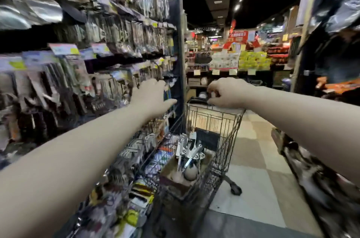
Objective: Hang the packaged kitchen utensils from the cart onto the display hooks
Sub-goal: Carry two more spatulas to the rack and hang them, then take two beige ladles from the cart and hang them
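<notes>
A black wire shopping cart (229,132) stands in the aisle ahead of me. Inside it, a brown box (171,171) holds several packaged metal kitchen utensils (188,150). My right hand (227,92) rests on the cart's far top rim, fingers curled down over the bar. Stretched toward the display rack on the left, my left hand (152,95) hovers near hanging packages at its far end; I see nothing held in it, and its fingers are partly hidden. Rows of hooks with packaged utensils (109,46) fill the left wall, blurred.
The display rack runs along my whole left side, close to the cart. A dark upright post (180,52) ends the rack. Another dark fixture (311,169) crowds the right edge. Checkered floor (253,189) lies to the right of the cart.
</notes>
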Available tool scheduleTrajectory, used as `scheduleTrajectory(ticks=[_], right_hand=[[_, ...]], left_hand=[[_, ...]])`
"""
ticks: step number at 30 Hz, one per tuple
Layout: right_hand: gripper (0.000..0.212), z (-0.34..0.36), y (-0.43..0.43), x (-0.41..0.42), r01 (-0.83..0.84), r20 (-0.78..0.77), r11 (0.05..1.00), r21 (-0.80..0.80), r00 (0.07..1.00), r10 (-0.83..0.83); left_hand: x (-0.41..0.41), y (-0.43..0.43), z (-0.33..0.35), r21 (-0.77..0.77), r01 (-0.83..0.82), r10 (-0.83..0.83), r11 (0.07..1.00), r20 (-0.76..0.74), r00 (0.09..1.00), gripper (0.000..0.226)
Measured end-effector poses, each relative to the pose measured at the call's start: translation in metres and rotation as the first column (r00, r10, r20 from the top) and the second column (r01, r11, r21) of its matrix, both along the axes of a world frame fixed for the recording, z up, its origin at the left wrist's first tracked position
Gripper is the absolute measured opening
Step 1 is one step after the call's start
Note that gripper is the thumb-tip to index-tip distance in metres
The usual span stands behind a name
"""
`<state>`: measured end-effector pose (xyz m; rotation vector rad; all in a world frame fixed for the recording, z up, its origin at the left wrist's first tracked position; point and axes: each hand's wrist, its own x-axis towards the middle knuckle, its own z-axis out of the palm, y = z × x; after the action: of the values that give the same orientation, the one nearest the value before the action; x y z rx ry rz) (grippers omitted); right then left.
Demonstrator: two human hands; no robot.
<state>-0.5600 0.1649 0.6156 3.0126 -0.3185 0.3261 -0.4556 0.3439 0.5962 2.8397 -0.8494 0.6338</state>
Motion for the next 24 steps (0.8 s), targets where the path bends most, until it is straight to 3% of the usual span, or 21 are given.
scheduleTrajectory(ticks=[10,15,24], right_hand=[[0.043,-0.113,-0.105,0.078,0.060,-0.145,0.991,0.118,0.989,-0.043],[0.033,-0.173,-0.139,0.150,0.087,-0.233,0.979,0.183,0.972,-0.043],[0.032,-0.271,-0.186,0.274,0.206,-0.421,0.921,0.331,0.906,-0.051]], left_hand=[[0.081,-0.102,-0.124,0.117,0.057,-0.023,0.991,-0.274,0.961,0.047],[0.164,-0.135,-0.197,0.143,0.077,-0.019,0.987,-0.373,0.928,0.060],[0.305,-0.150,-0.300,0.172,0.029,0.077,0.985,-0.583,0.809,0.056]])
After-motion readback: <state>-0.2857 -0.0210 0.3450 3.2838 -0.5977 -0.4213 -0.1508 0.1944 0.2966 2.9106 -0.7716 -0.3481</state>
